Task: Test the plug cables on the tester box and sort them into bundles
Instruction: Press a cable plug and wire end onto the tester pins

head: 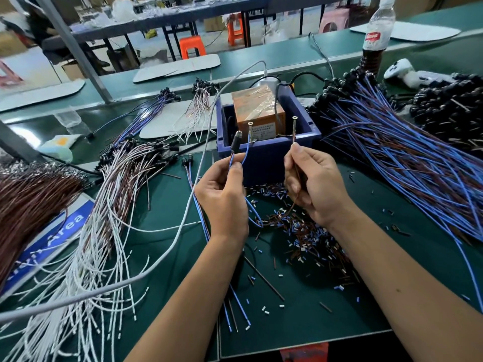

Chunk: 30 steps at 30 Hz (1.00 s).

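Note:
The tester box (269, 152) is a blue bin holding an orange taped block, with two upright screws on its front rim, a left screw (250, 131) and a right screw (294, 126). My left hand (222, 197) pinches a plug cable's blue wire (245, 152) and holds its tip against the left screw; the cable's black plug (236, 142) sticks up above my fingers. My right hand (316, 184) pinches the brown wire (294, 139) and holds its end at the right screw.
A big bundle of blue-and-brown plug cables (397, 158) lies right of the box. White and brown cables (109, 205) spread on the left. Cut insulation bits (303, 231) litter the green mat. A grey cord (183, 220) loops across. A bottle (379, 32) stands far right.

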Motion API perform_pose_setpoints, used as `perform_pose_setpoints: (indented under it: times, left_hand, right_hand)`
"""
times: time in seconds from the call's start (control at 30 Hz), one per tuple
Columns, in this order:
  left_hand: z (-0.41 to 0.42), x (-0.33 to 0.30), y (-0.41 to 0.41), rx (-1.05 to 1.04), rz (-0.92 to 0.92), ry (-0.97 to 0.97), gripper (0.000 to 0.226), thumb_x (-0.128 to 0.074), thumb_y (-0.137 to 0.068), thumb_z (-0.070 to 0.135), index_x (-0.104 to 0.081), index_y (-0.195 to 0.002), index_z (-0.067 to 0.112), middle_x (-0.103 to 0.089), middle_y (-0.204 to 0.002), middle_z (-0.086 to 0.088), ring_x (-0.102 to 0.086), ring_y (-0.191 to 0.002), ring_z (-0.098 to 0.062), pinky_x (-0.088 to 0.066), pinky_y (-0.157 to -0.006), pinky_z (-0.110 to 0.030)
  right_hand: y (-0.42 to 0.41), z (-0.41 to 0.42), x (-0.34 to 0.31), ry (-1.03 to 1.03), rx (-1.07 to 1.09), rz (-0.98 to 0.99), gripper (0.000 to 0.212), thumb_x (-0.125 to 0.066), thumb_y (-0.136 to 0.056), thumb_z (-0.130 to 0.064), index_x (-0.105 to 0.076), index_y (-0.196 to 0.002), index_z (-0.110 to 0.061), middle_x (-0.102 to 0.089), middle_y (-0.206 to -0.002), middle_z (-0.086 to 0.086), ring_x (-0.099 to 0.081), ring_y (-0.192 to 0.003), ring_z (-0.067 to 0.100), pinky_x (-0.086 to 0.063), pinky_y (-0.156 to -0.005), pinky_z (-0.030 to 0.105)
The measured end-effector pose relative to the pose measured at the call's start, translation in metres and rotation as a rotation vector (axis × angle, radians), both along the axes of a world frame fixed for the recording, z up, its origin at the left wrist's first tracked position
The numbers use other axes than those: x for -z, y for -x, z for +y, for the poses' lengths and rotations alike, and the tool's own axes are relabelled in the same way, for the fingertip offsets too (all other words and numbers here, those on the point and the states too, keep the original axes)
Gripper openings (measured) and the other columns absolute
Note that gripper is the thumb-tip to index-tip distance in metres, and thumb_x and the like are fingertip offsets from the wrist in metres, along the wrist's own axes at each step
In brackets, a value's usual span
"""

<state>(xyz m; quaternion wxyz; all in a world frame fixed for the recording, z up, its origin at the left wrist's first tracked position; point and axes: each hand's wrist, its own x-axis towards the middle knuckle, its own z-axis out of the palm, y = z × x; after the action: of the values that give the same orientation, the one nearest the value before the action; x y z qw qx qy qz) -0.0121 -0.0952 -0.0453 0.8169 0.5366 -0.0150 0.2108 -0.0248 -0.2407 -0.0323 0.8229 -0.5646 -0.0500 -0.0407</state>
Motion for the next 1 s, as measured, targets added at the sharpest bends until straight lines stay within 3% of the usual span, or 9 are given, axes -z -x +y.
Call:
perform_pose_setpoints:
  times: [0.37, 0.57, 0.67, 0.87, 0.97, 1.0]
  left_hand:
    - [0.003, -0.005, 0.005, 0.065, 0.010, 0.070, 0.020, -0.060, -0.089, 0.006, -0.079, -0.087, 0.012, -0.037, -0.052, 0.008, -0.027, -0.045, -0.007, -0.024, -0.043, -0.019]
    - [0.004, -0.008, 0.011, -0.075, -0.048, -0.017, 0.021, -0.060, -0.089, 0.011, -0.080, -0.087, 0.018, -0.046, -0.055, 0.009, -0.033, -0.049, -0.011, -0.028, -0.050, -0.024]
    - [-0.004, -0.017, 0.022, -0.063, -0.153, -0.160, 0.019, -0.062, -0.091, 0.014, -0.080, -0.091, 0.019, -0.057, -0.062, 0.011, -0.042, -0.054, -0.013, -0.033, -0.055, -0.025]
    - [-0.077, -0.052, 0.036, 0.280, -0.123, -0.188, 0.017, -0.063, -0.094, 0.019, -0.080, -0.091, 0.020, -0.047, -0.056, 0.013, -0.032, -0.051, -0.009, -0.026, -0.051, -0.024]
    - [-0.122, -0.070, 0.028, 0.391, -0.029, -0.190, 0.020, -0.062, -0.098, 0.023, -0.078, -0.091, 0.013, -0.044, -0.051, 0.016, -0.032, -0.050, -0.006, -0.027, -0.051, -0.024]
    - [-0.136, -0.075, 0.023, 0.437, 0.009, -0.160, 0.022, -0.060, -0.101, 0.021, -0.077, -0.091, 0.010, -0.041, -0.051, 0.015, -0.030, -0.049, -0.007, -0.027, -0.050, -0.025]
  right_hand:
    - [0.002, -0.004, 0.004, -0.024, -0.065, 0.003, 0.043, -0.043, -0.112, -0.027, -0.060, -0.074, -0.016, -0.043, -0.048, 0.003, -0.031, -0.029, 0.007, -0.023, -0.034, 0.012]
    - [0.005, -0.007, 0.002, 0.076, 0.000, -0.069, 0.042, -0.046, -0.110, -0.028, -0.062, -0.073, -0.015, -0.049, -0.052, 0.008, -0.028, -0.029, 0.012, -0.020, -0.035, 0.015]
    - [0.013, -0.021, -0.007, 0.112, 0.136, -0.100, 0.043, -0.048, -0.110, -0.026, -0.064, -0.073, -0.013, -0.053, -0.056, 0.009, -0.031, -0.032, 0.014, -0.023, -0.036, 0.017]
    - [0.035, -0.103, -0.023, 0.157, 0.548, 0.092, 0.039, -0.052, -0.108, -0.025, -0.071, -0.078, -0.009, -0.059, -0.059, 0.003, -0.036, -0.036, 0.009, -0.025, -0.035, 0.017]
    - [0.050, -0.156, -0.037, 0.107, 0.816, 0.197, 0.021, -0.057, -0.099, -0.015, -0.075, -0.102, -0.005, -0.064, -0.071, 0.006, -0.042, -0.039, 0.007, -0.030, -0.037, 0.017]
    - [0.056, -0.175, -0.044, 0.102, 0.946, 0.196, 0.028, -0.058, -0.095, -0.013, -0.072, -0.118, -0.005, -0.065, -0.080, 0.006, -0.048, -0.043, 0.008, -0.036, -0.040, 0.020]
